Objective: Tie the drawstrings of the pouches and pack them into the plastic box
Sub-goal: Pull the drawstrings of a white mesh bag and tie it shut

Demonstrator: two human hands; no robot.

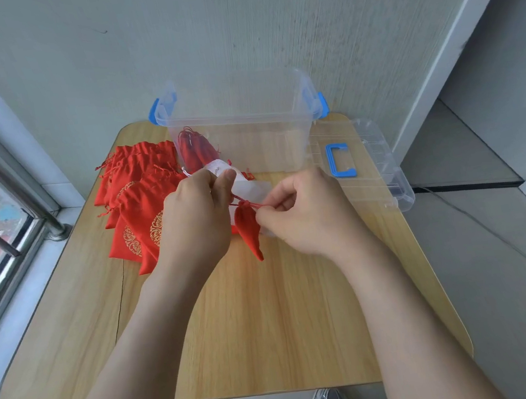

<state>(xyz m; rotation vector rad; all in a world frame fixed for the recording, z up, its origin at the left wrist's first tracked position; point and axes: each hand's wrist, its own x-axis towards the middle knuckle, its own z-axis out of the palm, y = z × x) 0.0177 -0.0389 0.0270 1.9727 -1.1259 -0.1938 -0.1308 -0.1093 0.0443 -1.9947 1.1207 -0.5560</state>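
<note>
Wooden table (238, 321): red pouch (248, 231) hangs between left hand (196, 215) and right hand (307, 213), each pinching drawstring (248, 203).

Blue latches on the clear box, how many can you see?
2: left latch at the left end of the box, right latch at its right end. None looks hidden.
</note>
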